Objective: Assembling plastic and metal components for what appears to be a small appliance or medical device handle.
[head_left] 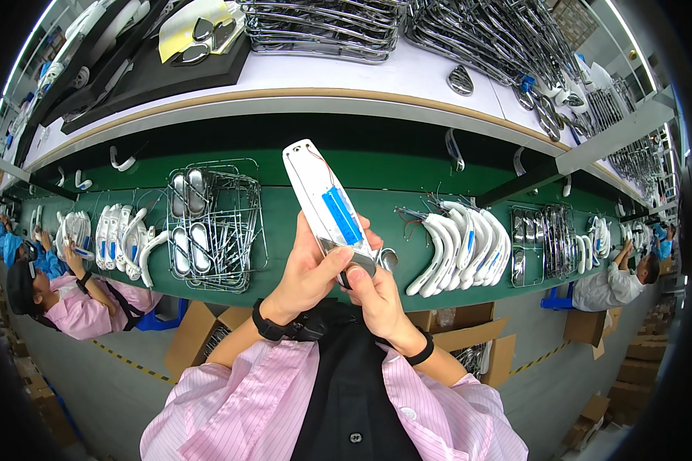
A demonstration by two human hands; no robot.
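Note:
In front of my chest I hold a long white plastic housing [306,178], tilted with its rounded end up and away from me. A blue block [343,217] and a thin red wire show in its open face. My left hand [309,267] grips the lower left side, its thumb pressed near the bottom of the blue block. My right hand [378,298] closes round the lower end, thumb beside a grey shiny piece [364,261] there. The palms and part of that end are hidden by my fingers. Just right of my fingers lies a small shiny oval part [388,260].
A wire rack [261,223] with shiny plates stands left on the green bench [315,288]. Curved white housings [469,250] lie in a row at right. A shelf [307,100] with chrome racks crosses above. Co-workers [84,296] sit to both sides; cardboard boxes [188,338] stand below.

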